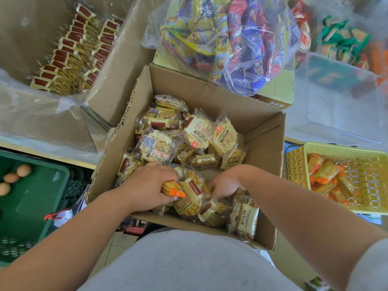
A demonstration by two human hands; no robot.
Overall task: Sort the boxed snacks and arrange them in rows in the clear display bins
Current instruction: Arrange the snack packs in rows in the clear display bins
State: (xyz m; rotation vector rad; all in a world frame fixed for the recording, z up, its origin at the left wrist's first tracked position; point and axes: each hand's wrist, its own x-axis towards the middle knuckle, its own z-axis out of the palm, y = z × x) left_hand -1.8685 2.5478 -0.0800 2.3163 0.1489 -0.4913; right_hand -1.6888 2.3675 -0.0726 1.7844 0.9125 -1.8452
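Note:
An open cardboard box [260, 148] in front of me holds several cream-and-brown wrapped biscuit packs [198, 131]. My left hand [147, 185] is down in the box, shut on an orange-ended biscuit pack [173, 190]. My right hand [223, 186] reaches into the near side of the box, its fingers buried among the packs; what it grips is hidden. At the back left, the same brown-labelled packs stand in neat rows inside a clear display bin [69, 49]. Another clear bin [344, 110] sits at the right.
A yellow basket [298, 162] at the right holds orange-ended packs. A clear bag of colourful snack packets [231, 38] lies on a box behind. A green crate [33, 198] with eggs [11, 177] is at the left. Green and orange packets lie far right.

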